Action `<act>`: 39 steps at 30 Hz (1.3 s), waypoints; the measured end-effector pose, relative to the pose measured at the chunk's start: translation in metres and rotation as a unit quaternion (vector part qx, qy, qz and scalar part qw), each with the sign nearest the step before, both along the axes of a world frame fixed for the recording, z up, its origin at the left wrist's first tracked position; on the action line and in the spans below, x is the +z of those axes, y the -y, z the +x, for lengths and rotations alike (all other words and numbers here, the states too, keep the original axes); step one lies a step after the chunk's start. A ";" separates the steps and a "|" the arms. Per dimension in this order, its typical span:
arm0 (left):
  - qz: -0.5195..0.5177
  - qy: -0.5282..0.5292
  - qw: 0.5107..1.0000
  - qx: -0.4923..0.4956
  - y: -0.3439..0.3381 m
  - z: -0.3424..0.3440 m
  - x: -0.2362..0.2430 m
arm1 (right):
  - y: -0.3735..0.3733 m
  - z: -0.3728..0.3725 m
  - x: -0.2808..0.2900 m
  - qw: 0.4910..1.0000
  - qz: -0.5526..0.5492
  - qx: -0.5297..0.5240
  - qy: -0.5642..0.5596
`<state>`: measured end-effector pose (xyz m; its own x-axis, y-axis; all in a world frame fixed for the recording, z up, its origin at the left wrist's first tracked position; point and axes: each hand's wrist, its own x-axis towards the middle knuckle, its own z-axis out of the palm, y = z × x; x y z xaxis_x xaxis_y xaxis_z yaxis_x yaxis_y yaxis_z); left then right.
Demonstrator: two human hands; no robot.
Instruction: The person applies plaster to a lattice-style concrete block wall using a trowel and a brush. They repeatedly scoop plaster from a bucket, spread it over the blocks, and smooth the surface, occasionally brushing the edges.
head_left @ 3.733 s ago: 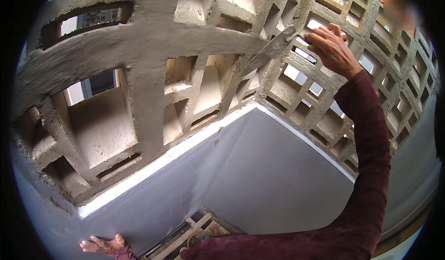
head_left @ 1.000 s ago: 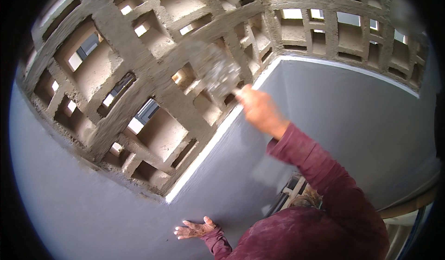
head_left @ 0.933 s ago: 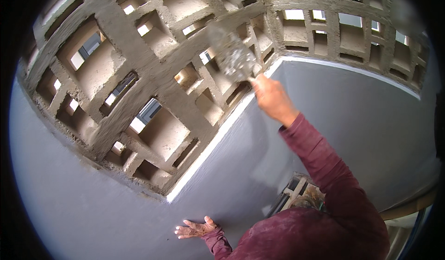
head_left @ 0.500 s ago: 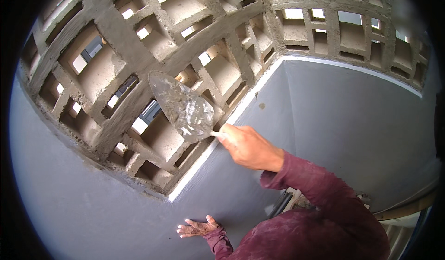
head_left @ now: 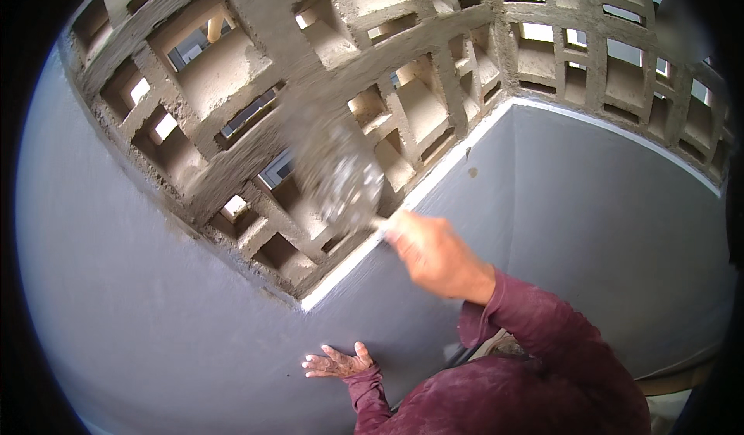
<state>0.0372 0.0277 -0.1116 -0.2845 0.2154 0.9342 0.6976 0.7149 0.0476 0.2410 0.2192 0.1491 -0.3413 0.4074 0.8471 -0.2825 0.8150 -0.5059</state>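
My right hand (head_left: 442, 255) is closed round the handle of a pointing trowel (head_left: 349, 179). The trowel's blade, smeared by motion, lies in front of the lower part of a rough grey concrete lattice (head_left: 318, 98) with rectangular openings. Wet, shiny patches show on the blade; whether it touches the lattice I cannot tell. My left hand (head_left: 339, 361) rests with spread fingers on the smooth grey wall (head_left: 194, 342) below the lattice and holds nothing.
A white strip (head_left: 442, 163) runs along the lattice's lower edge and turns at the corner. Another lattice panel (head_left: 581, 55) and grey wall continue on the right. Partly hidden behind my right arm is a pale object (head_left: 504, 345) I cannot make out.
The view has shifted, so the lattice sits further right in it. My right hand and the trowel appear slightly lower and to the right, the blade now blurred. My left hand stays on the wall.
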 end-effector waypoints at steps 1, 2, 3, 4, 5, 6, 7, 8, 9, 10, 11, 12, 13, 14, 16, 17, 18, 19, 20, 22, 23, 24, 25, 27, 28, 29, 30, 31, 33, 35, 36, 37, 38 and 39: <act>-0.004 0.000 1.000 -0.001 0.001 0.000 0.002 | -0.005 0.008 0.005 0.991 -0.115 -0.010 0.074; -0.008 -0.001 1.000 -0.002 0.001 0.001 0.003 | -0.008 0.008 0.008 0.989 -0.118 -0.020 0.086; -0.004 0.002 1.000 -0.007 0.001 0.002 0.002 | -0.010 0.007 0.011 0.988 -0.120 -0.030 0.097; -0.001 0.000 1.000 -0.010 0.001 0.003 0.003 | -0.011 0.005 0.013 0.986 -0.123 -0.038 0.104; 0.005 -0.002 1.000 -0.022 -0.005 0.003 0.005 | -0.014 -0.007 0.001 0.999 0.015 -0.040 0.016; 0.009 -0.006 0.999 -0.031 -0.010 0.003 0.007 | -0.010 -0.001 -0.006 0.998 0.007 -0.002 0.057; 0.007 -0.007 0.999 -0.031 -0.008 0.002 0.005 | 0.000 0.004 -0.010 0.994 -0.005 0.045 0.100; -0.005 -0.010 1.000 -0.028 -0.002 0.001 0.006 | 0.007 0.010 -0.016 0.985 -0.027 0.097 0.141; -0.014 -0.011 0.999 -0.026 0.001 0.000 0.007 | 0.011 0.022 -0.022 0.983 -0.052 0.108 0.139; -0.016 -0.007 1.000 -0.026 0.003 -0.001 0.006 | 0.012 0.034 -0.035 0.986 -0.062 0.096 0.118; -0.018 -0.002 1.000 -0.024 0.004 0.000 0.001 | 0.012 0.048 -0.050 0.989 -0.073 0.086 0.099; -0.017 0.005 0.999 -0.027 0.008 0.000 -0.003 | 0.011 0.068 -0.061 0.981 -0.125 0.046 0.144; -0.016 0.007 0.999 -0.029 0.011 -0.001 -0.005 | 0.009 0.092 -0.074 0.967 -0.174 0.009 0.184; -0.012 0.010 0.999 -0.038 0.008 -0.002 -0.005 | 0.003 0.116 -0.101 0.942 -0.262 -0.022 0.209; -0.017 0.037 0.997 -0.058 0.008 -0.001 -0.002 | 0.000 0.160 -0.161 0.879 -0.401 -0.086 0.242; -0.025 0.049 0.997 -0.060 0.013 0.000 -0.001 | 0.002 0.182 -0.190 0.848 -0.450 -0.119 0.253; -0.031 0.057 0.996 -0.065 0.014 0.002 0.003 | 0.002 0.209 -0.246 0.834 -0.460 -0.159 0.258; -0.056 0.056 0.995 -0.065 0.017 0.002 0.008 | 0.007 0.233 -0.304 0.817 -0.472 -0.199 0.266; -0.066 0.058 0.994 -0.059 0.019 0.004 0.012 | 0.019 0.254 -0.338 0.803 -0.458 -0.238 0.299; -0.080 0.070 0.993 -0.049 0.020 0.009 0.014 | 0.042 0.292 -0.393 0.743 -0.496 -0.270 0.359; -0.094 0.067 0.993 -0.035 0.021 0.009 0.013 | 0.055 0.309 -0.418 0.694 -0.549 -0.264 0.383; -0.094 0.066 0.993 -0.024 0.020 0.011 0.015 | 0.071 0.324 -0.458 0.698 -0.549 -0.282 0.363; -0.090 0.066 0.994 -0.017 0.019 0.014 0.014 | 0.088 0.335 -0.504 0.700 -0.547 -0.304 0.343; -0.102 0.059 0.993 0.003 0.019 0.022 0.018 | 0.105 0.347 -0.531 0.707 -0.547 -0.303 0.331; -0.113 0.099 0.989 0.005 0.015 0.032 0.018 | 0.110 0.350 -0.531 0.711 -0.546 -0.307 0.321; -0.124 0.140 0.982 0.008 0.010 0.044 0.017 | 0.115 0.353 -0.529 0.718 -0.517 -0.320 0.339; -0.133 0.184 0.974 0.016 0.011 0.057 0.013 | 0.111 0.355 -0.510 0.726 -0.484 -0.329 0.361; -0.153 0.233 0.960 0.000 0.013 0.072 0.004 | 0.104 0.361 -0.505 0.640 -0.659 -0.233 0.319; -0.187 0.332 0.924 -0.027 0.024 0.106 -0.030 | 0.099 0.370 -0.496 0.655 -0.619 -0.245 0.359; -0.191 0.434 0.864 -0.166 0.052 0.120 -0.103 | 0.105 0.378 -0.519 0.678 -0.578 -0.260 0.371; -0.269 0.392 0.843 -0.251 0.074 0.122 -0.147 | 0.111 0.385 -0.549 0.694 -0.557 -0.269 0.368; -0.321 0.406 0.809 -0.280 0.110 0.128 -0.199 | 0.118 0.387 -0.570 0.709 -0.539 -0.268 0.367; -0.626 0.545 0.554 -0.073 0.080 0.146 -0.223 | 0.113 0.394 -0.569 0.700 -0.553 -0.247 0.379; -0.601 0.593 0.516 -0.142 0.119 0.169 -0.252 | 0.104 0.397 -0.550 0.692 -0.569 -0.218 0.387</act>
